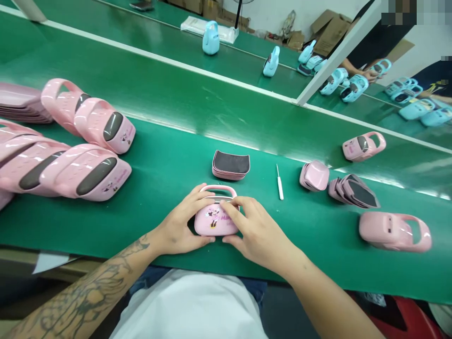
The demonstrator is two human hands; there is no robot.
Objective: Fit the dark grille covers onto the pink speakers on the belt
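Observation:
A small pink plastic casing [213, 223] with a loop handle, a dark window strip and a cartoon mouse print stands on the green table in front of me. My left hand [181, 223] wraps its left side, thumb low and fingers over the top by the window. From the right, my right hand [257, 230] grips it too, fingertips on the window strip and thumb at the lower edge. Fingers hide part of the window and print. Just beyond lies a stack of curved pink panels [231, 165] with a dark top face. A white-handled screwdriver [280, 187] lies to the right.
Several pink front shells [102, 176] are piled at left, near stacked panels [21, 101]. At right are small pink covers [314, 175], dark-faced pieces [353, 190] and two pink casings [393, 230]. Behind a white rail [158, 55], people handle blue casings [355, 88].

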